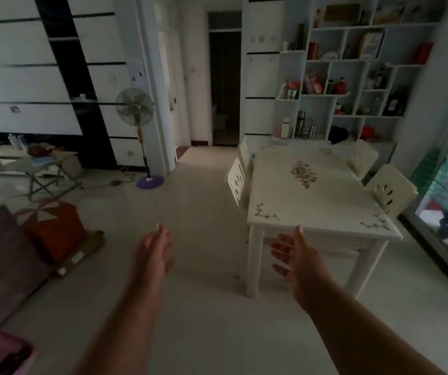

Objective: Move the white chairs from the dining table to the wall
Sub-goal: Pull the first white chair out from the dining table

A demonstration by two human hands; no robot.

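Nothing moved yet, by the look of it: four white chairs sit tucked in at the worktop, two on its left side and two on its right. The near left chair and the far left chair stand with backs just beside the edge; across from them are the near right chair and the far right chair. So the whole job looks to be ahead. Both hands reach forward over the bare floor, short of the furniture. The left hand is spread flat, touching nothing. The right hand is wide open too, fingers fanned, empty, in front of the worktop's near corner.
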